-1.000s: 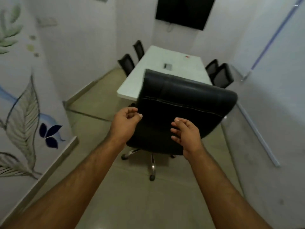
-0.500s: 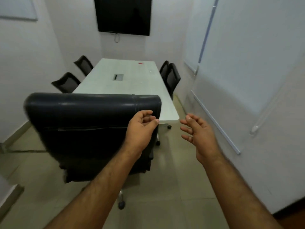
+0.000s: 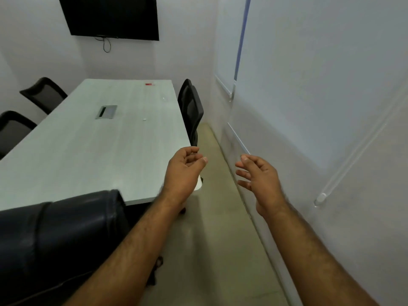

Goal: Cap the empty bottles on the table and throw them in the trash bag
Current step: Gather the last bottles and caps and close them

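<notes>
Since the earlier frame the black chair (image 3: pixel 59 235) has slid to lower left and our hands have left it. Head view: left hand (image 3: pixel 184 171) loosely curled, empty, over the table (image 3: pixel 88 151) corner; right hand (image 3: pixel 258 180) open, fingers spread, empty, near the wall. We see no bottles on the table, only small specks we cannot identify.

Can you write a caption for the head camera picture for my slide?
Two empty hands, left hand and right hand, reach past a black chair beside a long table.
</notes>
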Demonstrator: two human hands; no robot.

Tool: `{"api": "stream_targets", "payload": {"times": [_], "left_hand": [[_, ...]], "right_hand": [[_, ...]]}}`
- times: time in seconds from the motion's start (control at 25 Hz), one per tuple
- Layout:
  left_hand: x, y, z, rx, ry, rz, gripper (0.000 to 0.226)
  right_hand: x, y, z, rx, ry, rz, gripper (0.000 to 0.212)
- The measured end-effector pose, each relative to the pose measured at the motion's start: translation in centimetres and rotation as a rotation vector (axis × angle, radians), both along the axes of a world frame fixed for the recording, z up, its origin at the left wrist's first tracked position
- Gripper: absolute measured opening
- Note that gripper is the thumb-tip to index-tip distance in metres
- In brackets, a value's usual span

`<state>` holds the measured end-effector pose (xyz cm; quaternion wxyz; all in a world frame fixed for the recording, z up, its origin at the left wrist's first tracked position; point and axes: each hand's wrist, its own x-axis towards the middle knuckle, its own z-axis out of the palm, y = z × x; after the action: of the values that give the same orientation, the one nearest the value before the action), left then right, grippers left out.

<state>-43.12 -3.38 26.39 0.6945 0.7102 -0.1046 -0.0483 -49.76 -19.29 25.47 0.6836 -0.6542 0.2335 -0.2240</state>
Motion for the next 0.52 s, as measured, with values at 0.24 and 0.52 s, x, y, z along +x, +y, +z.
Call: {"api": "stream_targets", "payload": {"times": [0.24,0.52], "left_hand": [[13.3,-12.9,-2.1,0.003,0.012,0.171,0.029],[27.6,-20.8,-1.3,0.063,0.062,0.395,0.034]], "right_hand": [[15.1,-15.1,-3.4,0.015,0.011,0.221,0.017],[32.8,-24.3,-1.6,-0.004,0.054,0.471,0.016]]}}
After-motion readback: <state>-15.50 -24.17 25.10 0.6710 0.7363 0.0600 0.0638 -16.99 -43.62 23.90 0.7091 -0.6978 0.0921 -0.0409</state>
